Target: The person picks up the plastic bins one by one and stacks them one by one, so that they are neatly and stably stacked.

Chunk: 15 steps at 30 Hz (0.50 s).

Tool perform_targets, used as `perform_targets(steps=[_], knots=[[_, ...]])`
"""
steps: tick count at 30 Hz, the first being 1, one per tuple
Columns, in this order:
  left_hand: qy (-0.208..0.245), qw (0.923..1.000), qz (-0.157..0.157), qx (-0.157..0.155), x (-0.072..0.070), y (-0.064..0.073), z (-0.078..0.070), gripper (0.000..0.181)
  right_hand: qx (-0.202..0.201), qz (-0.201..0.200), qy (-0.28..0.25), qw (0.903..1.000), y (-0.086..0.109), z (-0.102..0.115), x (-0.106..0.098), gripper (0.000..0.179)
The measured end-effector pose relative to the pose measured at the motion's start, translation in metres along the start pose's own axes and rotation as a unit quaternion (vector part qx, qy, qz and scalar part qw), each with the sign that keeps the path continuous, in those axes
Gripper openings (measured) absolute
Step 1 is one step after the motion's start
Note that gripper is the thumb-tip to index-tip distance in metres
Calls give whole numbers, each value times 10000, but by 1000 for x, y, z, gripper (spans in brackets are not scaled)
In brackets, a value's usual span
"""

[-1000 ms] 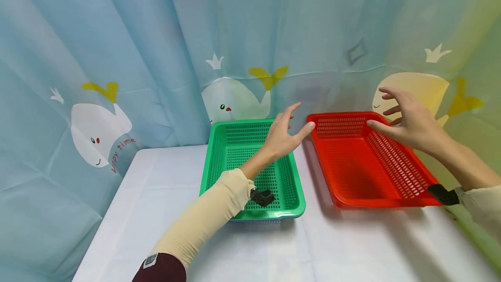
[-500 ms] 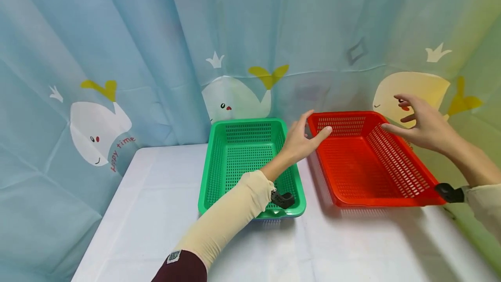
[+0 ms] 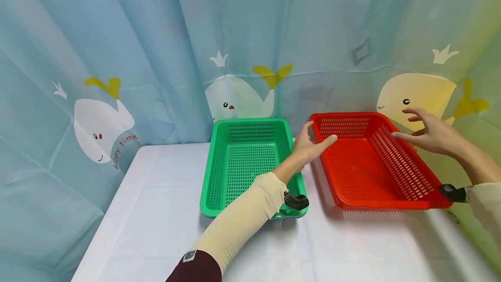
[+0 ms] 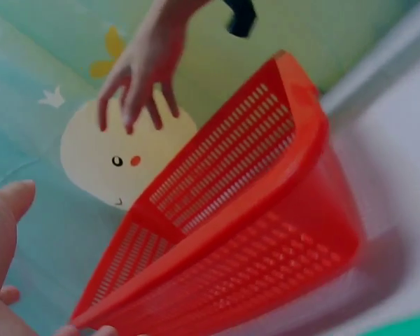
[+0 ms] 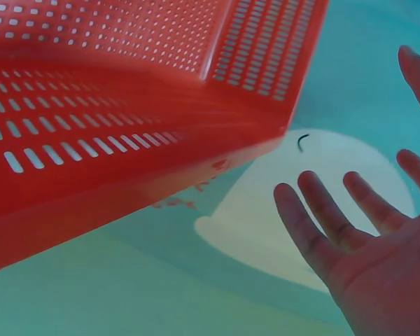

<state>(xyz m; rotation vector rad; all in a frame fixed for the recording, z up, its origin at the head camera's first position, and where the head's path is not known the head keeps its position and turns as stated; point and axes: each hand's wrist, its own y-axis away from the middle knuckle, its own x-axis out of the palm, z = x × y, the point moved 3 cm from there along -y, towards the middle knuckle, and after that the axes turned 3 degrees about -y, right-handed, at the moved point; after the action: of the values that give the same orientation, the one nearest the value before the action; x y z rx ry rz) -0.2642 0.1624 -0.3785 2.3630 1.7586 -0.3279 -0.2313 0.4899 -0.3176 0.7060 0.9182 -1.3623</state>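
Observation:
A red perforated plastic basket [image 3: 356,169] stands on the right part of the table, with nothing lying in it. My left hand [image 3: 306,148] is at its left rim, fingers loosely spread and the thumb reaching over the rim. In the left wrist view, the fingertips [image 4: 101,330] show right at the basket's edge. My right hand [image 3: 432,135] hovers over the right rim, thumb and fingers apart, holding nothing. The right wrist view shows that hand's straight, spread fingers [image 5: 315,238] beside the red basket's wall [image 5: 161,168].
To the left, a green perforated basket [image 3: 250,160] stands under my left forearm, with a bluish edge showing beneath its rim. A white cloth covers the table [image 3: 164,186]. Behind hangs a blue curtain [image 3: 156,55] printed with whales. Each wrist carries a black device [image 3: 296,201].
My left hand has moved right and down from above the green basket to the red basket's left rim. The right hand has shifted right and lower. Both baskets have stayed in place.

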Motion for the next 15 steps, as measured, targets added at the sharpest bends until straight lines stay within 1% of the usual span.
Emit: perform_targets(steps=[3,5,8,11,15], knots=[[332,9984,53,-455,4,-1,0,79,122,198,16,9997,1,-10,1,88],[547,9956,145,-740,7,-1,0,79,240,355,11,9991,1,-17,1,88],[820,9904,251,-1081,11,0,1,80,420,678,-187,9966,3,-26,3,87],[1157,9835,296,-1362,16,0,5,80,622,1017,-667,9906,4,-35,7,85],[1530,9737,341,-1654,20,-1,11,79,878,1364,-1284,9784,7,-48,12,84]])
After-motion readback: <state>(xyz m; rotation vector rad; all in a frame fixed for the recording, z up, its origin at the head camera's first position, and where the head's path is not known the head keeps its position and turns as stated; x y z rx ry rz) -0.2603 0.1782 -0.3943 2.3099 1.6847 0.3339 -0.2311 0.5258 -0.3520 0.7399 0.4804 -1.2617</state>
